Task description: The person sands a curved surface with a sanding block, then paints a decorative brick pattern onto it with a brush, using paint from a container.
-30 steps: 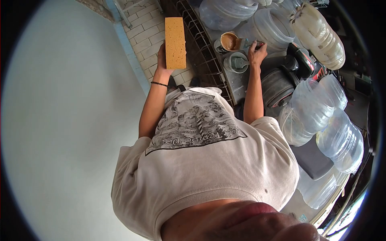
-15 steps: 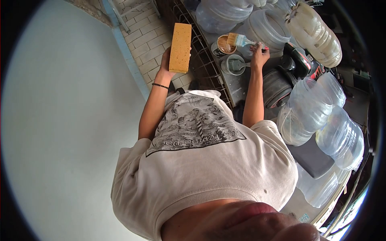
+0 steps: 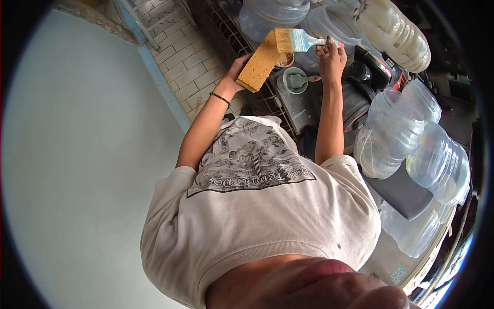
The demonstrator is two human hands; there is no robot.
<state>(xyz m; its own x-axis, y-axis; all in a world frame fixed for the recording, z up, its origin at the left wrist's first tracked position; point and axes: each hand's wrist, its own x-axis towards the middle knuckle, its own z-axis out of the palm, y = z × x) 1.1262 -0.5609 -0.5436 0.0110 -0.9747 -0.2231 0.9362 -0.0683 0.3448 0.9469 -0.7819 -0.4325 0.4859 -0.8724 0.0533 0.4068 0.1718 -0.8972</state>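
My left hand [image 3: 232, 78] grips a yellow-orange speckled block [image 3: 259, 64] from its left side, tilted in the air near the table edge. In my right hand [image 3: 332, 61], closed around its handle, is a wide paintbrush [image 3: 300, 41] with tan bristles and a blue-white ferrule. The bristles overlap the block's upper right end in this view. Partly hidden under the brush and block is an opened can [image 3: 285, 61] of orange-brown paint. Just below it stands a grey-stained cup [image 3: 284, 84] with a second brush [image 3: 302, 81] resting in it.
Large clear plastic bottles [image 3: 272, 20] crowd the table's back, and cut bottle pieces [image 3: 393, 131] lie to the right. A black and red power tool [image 3: 373, 69] sits beside my right arm. On the left are a pale wall [image 3: 92, 154] and floor tiles [image 3: 175, 51].
The block has tilted and shifted right towards the brush. My right hand has raised the brush away from the paint can, its bristles now at the block's upper end.
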